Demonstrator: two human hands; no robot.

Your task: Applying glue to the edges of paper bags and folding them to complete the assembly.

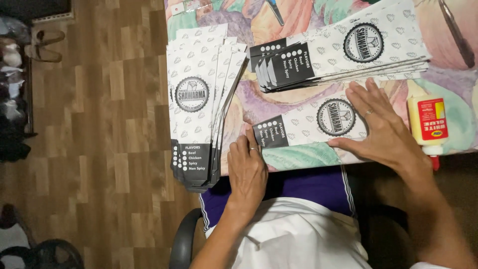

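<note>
A printed paper sleeve point(303, 130) lies mid-frame at the table edge, long axis left to right. The left hand point(246, 172) pins its dark end, the right hand point(383, 127) presses flat on its right part, fingers spread, seemingly gripping nothing.

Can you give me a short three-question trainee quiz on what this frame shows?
1. True or false: both hands press flat on the single paper sleeve at the table's near edge.
2. What stands past the right hand, at the table edge? A) scissors B) glue bottle C) tape roll
3. How many stacks of sleeves lie on the table besides the single one?

Key
1. True: the left hand is on its dark end, the right hand on its pale end.
2. B: a yellow glue bottle with a red label.
3. Two: the left stack, overhanging the edge, and the far stack.
</note>
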